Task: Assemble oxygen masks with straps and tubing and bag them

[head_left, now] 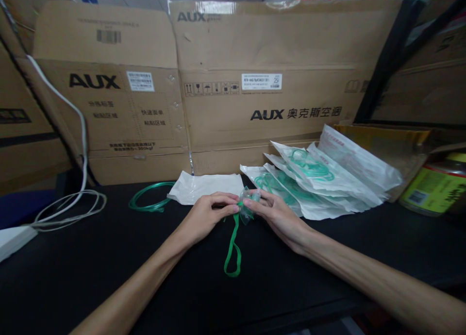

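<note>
Between my two hands is a clear plastic oxygen mask [246, 214], partly hidden by the fingers. My left hand [217, 208] pinches its left side, where a green elastic strap [233, 257] hangs down in a loop over the black table. My right hand [271, 209] grips the mask's right side with thumb and fingers. Just behind my hands lies a flat white pouch [207, 187]. A coil of green tubing [149, 199] rests to the left of that pouch.
Several white pouches with green tubing [306, 167] are piled at the right rear. Beyond them stand a jar with a yellow-green label [435, 187] and an open carton. Large cardboard [218, 97] walls the back. A white cable [84, 145] and white block [16, 240] lie at the left.
</note>
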Available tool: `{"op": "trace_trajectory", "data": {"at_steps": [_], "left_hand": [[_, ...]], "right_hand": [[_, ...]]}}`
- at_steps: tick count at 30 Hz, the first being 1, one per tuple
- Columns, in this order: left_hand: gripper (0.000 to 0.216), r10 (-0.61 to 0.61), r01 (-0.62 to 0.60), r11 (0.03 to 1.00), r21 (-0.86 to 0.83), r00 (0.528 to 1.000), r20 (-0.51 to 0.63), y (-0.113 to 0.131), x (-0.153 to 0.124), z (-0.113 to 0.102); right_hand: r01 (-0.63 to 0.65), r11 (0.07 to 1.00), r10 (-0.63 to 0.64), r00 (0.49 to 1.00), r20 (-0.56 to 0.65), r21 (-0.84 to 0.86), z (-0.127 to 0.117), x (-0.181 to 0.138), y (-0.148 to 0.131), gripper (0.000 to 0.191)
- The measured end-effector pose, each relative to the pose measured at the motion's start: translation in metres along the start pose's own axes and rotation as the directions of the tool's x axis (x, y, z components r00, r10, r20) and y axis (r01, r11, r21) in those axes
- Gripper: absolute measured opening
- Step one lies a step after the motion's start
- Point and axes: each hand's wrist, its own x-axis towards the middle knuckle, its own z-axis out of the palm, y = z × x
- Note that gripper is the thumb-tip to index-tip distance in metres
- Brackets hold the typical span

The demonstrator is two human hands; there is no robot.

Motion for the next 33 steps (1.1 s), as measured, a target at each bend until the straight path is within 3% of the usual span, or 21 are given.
{"op": "trace_trajectory", "data": {"at_steps": [3,8,19,23,29,33], "left_hand": [[0.018,-0.024,0.036,0.99,-0.139,0.996,0.092,0.002,0.0,0.002],[0.022,-0.022,0.048,0.976,-0.211,0.992,0.124,0.003,0.001,0.004],[0.02,-0.012,0.031,0.99,-0.141,0.99,0.138,0.0,-0.001,0.005],[0.019,-0.031,0.047,0.992,-0.116,0.99,0.139,-0.004,-0.001,0.005],[0.021,-0.03,0.022,0.991,0.13,0.998,0.061,-0.003,-0.004,0.005],[0.015,-0.077,0.075,0.995,0.068,0.996,0.035,0.002,-0.007,0.01]], "right_hand": [[0.055,0.998,-0.054,0.998,0.024,-0.026,0.002,-0.002,-0.005,0.031],[0.012,0.999,-0.014,0.997,0.071,0.031,0.002,-0.003,-0.007,0.031],[-0.094,0.979,0.08,0.993,0.083,0.179,0.001,-0.001,-0.003,0.027],[-0.096,0.976,0.085,0.994,0.065,0.193,0.003,-0.002,-0.001,0.035],[-0.14,0.975,0.119,0.985,0.126,0.171,0.012,-0.005,0.001,0.056],[-0.116,0.98,0.099,0.989,0.111,0.162,0.013,-0.003,0.004,0.058]]}}
